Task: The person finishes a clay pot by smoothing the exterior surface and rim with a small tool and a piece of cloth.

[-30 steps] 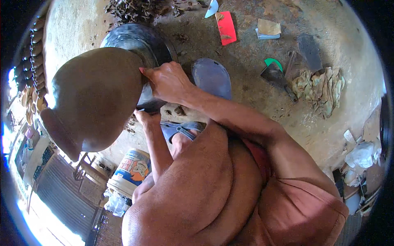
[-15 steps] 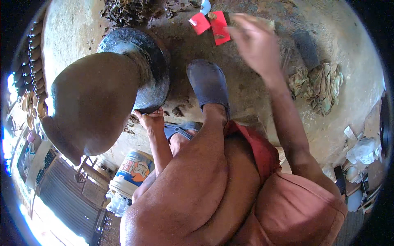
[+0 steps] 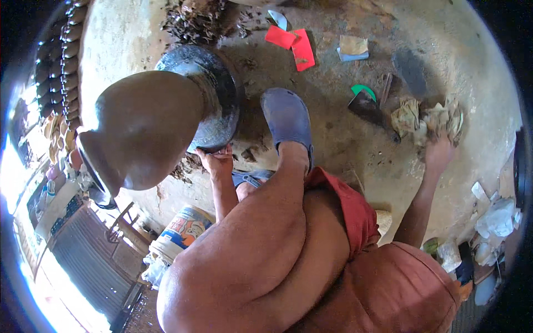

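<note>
A large brown clay pot lies tilted on a dark round bowl on the earthen floor. My left hand reaches under my raised knee and grips the bowl's near edge, just below the pot. Far out to the right, my right hand has its fingers closed in a crumpled, dirty cloth on the ground. My foot in a grey-blue clog rests beside the bowl.
Red card pieces, a paper scrap and a dark wedge-shaped tool with a green piece lie on the floor beyond. A painted bucket stands lower left. Plastic litter is at the right, and dry debris at the top.
My right hand left the pot, swung up near the red cards, then came down to the right onto the cloth. My left hand stayed at the bowl's edge.
</note>
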### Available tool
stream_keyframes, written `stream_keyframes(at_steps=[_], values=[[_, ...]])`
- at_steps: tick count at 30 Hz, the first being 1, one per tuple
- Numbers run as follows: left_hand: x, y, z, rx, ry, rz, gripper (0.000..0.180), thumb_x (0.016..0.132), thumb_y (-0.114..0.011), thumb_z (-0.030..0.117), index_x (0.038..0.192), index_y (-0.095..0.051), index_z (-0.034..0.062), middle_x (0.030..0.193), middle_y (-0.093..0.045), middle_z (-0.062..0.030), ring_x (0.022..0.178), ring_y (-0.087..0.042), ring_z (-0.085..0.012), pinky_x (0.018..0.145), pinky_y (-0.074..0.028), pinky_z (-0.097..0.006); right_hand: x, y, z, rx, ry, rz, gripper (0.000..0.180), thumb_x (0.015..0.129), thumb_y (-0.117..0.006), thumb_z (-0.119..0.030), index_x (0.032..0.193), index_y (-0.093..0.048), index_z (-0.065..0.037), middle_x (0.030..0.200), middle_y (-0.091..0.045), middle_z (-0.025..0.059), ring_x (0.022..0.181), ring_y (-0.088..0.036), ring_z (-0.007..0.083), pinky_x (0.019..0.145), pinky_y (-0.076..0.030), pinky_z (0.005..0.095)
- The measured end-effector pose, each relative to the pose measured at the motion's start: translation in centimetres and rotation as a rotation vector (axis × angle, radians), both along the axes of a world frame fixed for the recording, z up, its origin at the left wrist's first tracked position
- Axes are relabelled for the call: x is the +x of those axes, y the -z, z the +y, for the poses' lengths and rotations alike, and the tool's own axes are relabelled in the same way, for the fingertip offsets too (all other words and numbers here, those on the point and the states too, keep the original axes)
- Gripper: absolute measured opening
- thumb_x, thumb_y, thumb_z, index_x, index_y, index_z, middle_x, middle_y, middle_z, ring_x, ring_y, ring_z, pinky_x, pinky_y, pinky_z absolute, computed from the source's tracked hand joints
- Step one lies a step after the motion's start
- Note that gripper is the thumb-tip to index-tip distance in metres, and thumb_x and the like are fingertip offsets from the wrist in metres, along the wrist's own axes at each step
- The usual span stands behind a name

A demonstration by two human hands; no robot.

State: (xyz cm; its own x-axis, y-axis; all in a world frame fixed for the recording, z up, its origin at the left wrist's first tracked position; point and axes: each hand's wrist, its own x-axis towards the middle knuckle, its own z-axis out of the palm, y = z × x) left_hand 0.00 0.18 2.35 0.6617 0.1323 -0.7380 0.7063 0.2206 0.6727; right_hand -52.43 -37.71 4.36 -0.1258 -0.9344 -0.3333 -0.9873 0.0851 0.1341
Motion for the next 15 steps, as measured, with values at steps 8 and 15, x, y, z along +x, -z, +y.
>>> stream_keyframes(at_steps=[8, 15], values=[[-2.6, 0.3, -1.1, -0.126, 0.018, -0.03, 0.076, 0.097, -0.05, 0.074, 0.146, -0.048, 0.0166, 0.14, -0.058, -0.008, 0.12, -0.057, -0.0298, 0.093, -0.051, -0.048, -5.3, 2.6, 0.6, -0.409, -0.058, -0.325, 0.036, 0.075, -0.067, -0.016, 0.11, -0.071, -0.007, 0.094, -0.072, 0.0255, 0.09, -0.068, 0.0456, 0.08, -0.05, 0.0564], [-4.9, 0.9, -1.7, -0.198, -0.034, 0.043, 0.068, 0.098, -0.054, 0.069, 0.141, -0.053, 0.0166, 0.136, -0.06, -0.0075, 0.112, -0.062, -0.0275, 0.091, -0.052, -0.045, -5.3, 3.4, 0.3, -0.533, -0.016, -0.314, 0.039, 0.075, -0.074, -0.019, 0.112, -0.07, -0.006, 0.101, -0.072, 0.0232, 0.092, -0.068, 0.0448, 0.081, -0.051, 0.0541]])
